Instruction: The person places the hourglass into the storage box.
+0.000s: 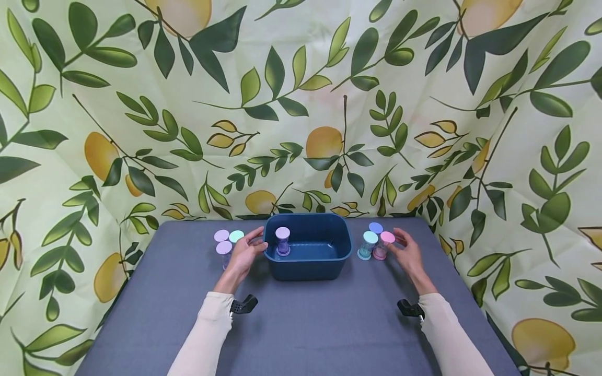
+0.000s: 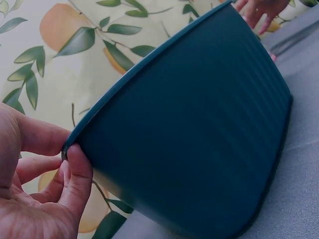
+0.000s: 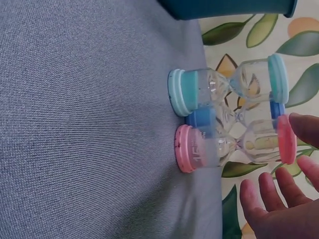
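At the left end of the dark blue plastic bin (image 1: pixel 308 270), my left hand (image 1: pixel 243 257) pinches the rim, thumb on the outer wall and fingers over the edge in the left wrist view. Inside the bin stands a purple sand timer (image 1: pixel 282 241). My right hand (image 1: pixel 408 253) is beside a pink-capped sand timer (image 3: pixel 189 149), its thumb at the top cap and its other fingers spread apart. Whether the thumb touches the cap I cannot tell. A teal-capped sand timer (image 3: pixel 192 92) stands upright next to it, and a blue sand timer (image 1: pixel 375 228) is partly hidden behind both.
Left of the bin, partly behind my left hand, stand two lilac-capped sand timers, a front one (image 1: pixel 224 249) and a rear one (image 1: pixel 221 236), plus a mint-capped one (image 1: pixel 236 236). A grey cloth covers the table (image 1: pixel 310 324). Leaf-patterned fabric (image 1: pixel 301 120) hangs behind it.
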A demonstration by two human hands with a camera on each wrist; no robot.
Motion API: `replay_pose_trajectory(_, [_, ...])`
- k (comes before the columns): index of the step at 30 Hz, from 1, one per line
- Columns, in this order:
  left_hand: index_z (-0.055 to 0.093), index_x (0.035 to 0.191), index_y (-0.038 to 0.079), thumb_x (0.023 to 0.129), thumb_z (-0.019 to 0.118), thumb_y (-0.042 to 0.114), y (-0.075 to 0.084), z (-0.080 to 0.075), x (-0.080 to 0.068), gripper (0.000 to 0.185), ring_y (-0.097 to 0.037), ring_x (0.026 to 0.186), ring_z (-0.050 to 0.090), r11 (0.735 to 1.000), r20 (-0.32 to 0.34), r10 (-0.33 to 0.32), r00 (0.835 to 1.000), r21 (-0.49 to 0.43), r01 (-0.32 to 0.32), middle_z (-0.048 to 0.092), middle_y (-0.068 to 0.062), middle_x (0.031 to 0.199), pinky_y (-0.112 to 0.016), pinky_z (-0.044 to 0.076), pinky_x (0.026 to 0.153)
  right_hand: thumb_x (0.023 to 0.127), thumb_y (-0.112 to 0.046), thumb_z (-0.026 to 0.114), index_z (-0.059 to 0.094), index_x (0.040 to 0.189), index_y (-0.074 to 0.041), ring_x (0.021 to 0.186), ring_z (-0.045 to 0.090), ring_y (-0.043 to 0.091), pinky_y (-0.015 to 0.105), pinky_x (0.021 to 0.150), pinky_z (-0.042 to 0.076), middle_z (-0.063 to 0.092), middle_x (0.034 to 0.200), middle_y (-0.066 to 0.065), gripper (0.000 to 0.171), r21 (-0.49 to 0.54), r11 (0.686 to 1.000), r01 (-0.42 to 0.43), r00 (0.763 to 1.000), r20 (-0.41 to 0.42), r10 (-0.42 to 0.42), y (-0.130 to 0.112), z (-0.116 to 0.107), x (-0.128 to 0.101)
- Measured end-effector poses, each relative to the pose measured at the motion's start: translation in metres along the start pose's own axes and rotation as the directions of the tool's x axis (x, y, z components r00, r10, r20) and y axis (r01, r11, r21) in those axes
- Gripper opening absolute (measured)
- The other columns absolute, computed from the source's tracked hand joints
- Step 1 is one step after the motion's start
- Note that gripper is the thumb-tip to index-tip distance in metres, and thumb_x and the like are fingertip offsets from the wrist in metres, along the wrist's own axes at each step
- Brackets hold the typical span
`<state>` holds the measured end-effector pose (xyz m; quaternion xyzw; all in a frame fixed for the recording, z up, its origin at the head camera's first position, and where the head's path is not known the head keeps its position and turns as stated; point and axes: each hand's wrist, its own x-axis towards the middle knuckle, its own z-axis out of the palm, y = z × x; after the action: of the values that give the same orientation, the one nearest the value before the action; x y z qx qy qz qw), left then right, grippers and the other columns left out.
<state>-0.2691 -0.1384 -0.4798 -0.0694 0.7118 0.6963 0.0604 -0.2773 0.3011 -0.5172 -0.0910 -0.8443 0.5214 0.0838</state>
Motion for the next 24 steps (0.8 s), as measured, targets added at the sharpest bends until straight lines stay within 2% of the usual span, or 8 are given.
replay_pose_trajectory(6, [0.046,0.146,0.011,0.094,0.057,0.002,-0.0008,-0.0008,-0.0008,0.053,-0.028,0.129,0.047,1.0,-0.002,-0.008,1.0,-0.005,0.008,0.046,-0.01,0.146,-0.047,0.041,0.111,0.094,-0.01,0.063,0.035,0.15,-0.003,0.139,0.038,0.041,0.055,0.112,0.036,0.039,0.151,0.024,0.063,0.005,1.0,-0.031,0.999,0.033,0.031,0.001,0.0019,0.002])
replay_pose_trajectory(12, [0.046,0.146,0.01,0.093,0.058,0.001,-0.0007,-0.0005,0.0006,0.055,-0.029,0.128,0.048,1.0,-0.003,0.004,1.0,-0.012,-0.004,0.046,-0.012,0.146,-0.048,0.042,0.11,0.094,-0.014,0.065,0.035,0.15,-0.003,0.139,0.038,0.042,0.055,0.112,0.035,0.038,0.152,0.025,0.065,-0.003,1.0,-0.026,0.998,0.062,0.026,0.0022,0.0039,0.0058])
replay_pose_trajectory(24, [0.047,0.145,0.012,0.094,0.057,0.002,-0.0002,-0.0007,0.0002,0.053,-0.028,0.13,0.046,1.0,-0.001,-0.011,1.0,0.0,0.011,0.046,-0.01,0.147,-0.048,0.041,0.111,0.094,-0.015,0.064,0.037,0.149,-0.002,0.136,0.04,0.041,0.053,0.113,0.034,0.041,0.149,0.026,0.062,-0.008,0.999,-0.049,0.997,0.063,0.049,0.0042,0.0071,0.0066])
